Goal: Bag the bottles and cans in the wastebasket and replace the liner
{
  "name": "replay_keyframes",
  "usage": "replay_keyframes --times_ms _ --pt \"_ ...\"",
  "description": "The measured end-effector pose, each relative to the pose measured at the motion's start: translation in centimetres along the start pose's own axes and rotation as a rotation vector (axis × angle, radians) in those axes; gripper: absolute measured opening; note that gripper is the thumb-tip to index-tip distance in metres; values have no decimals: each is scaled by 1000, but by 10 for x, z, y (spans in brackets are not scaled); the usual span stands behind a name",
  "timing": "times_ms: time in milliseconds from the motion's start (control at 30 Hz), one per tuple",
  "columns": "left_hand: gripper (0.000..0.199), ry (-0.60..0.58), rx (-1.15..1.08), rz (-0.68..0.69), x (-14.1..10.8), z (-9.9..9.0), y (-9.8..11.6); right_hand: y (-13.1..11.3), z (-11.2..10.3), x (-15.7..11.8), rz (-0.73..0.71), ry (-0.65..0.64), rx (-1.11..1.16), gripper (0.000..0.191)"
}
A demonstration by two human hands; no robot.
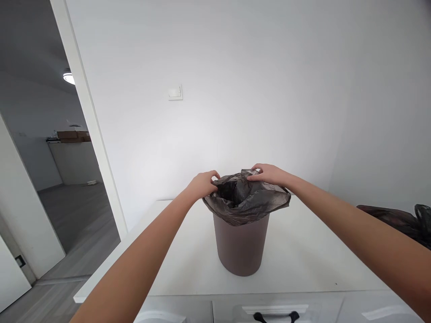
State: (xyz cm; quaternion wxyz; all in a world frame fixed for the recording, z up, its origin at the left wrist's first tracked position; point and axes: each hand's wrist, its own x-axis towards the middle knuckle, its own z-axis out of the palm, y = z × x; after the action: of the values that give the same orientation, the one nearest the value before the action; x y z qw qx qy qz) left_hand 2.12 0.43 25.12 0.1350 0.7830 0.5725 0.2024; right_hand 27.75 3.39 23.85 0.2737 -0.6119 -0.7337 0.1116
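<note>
A brownish-mauve trash bin [241, 246] stands upright on a white cabinet top. A thin dark, see-through plastic bag [249, 208] lines it, with its edge folded out over the rim and hanging loosely around the outside. My left hand [204, 183] pinches the bag's edge at the left side of the rim. At the back right of the rim, my right hand [267, 174] has its thumb and fingers closed on the bag's edge. The bin's bottom inside is hidden by the bag.
The white cabinet top [188, 269] has a drawer with a black handle [276, 316] below its front edge. Another dark plastic bag [400, 220] lies at the far right, partly behind my right arm. A wall with a light switch [175, 93] rises behind; a doorway opens at left.
</note>
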Motion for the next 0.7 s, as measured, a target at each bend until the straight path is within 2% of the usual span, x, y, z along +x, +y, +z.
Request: replay_keyframes --times_ms 133,233,433,533,600,700 --pt "44 12 -159 -7 17 -2 -26 14 2 -1 78 -50 262 38" --pt "46 -42 -302 -116 22 2 -49 29 0 -5 149 -3 405 36" --pt "45 -144 -293 -316 15 19 -82 83 15 -12 376 -59 114 32" --pt "49 -153 -266 -343 13 21 -84 114 24 -19 393 -105 110 32" --pt "56 -140 -264 -317 13 18 -78 128 25 -23 368 -138 168 36" --pt "62 -102 -305 -228 14 13 -60 131 21 -23 241 -39 310 43"
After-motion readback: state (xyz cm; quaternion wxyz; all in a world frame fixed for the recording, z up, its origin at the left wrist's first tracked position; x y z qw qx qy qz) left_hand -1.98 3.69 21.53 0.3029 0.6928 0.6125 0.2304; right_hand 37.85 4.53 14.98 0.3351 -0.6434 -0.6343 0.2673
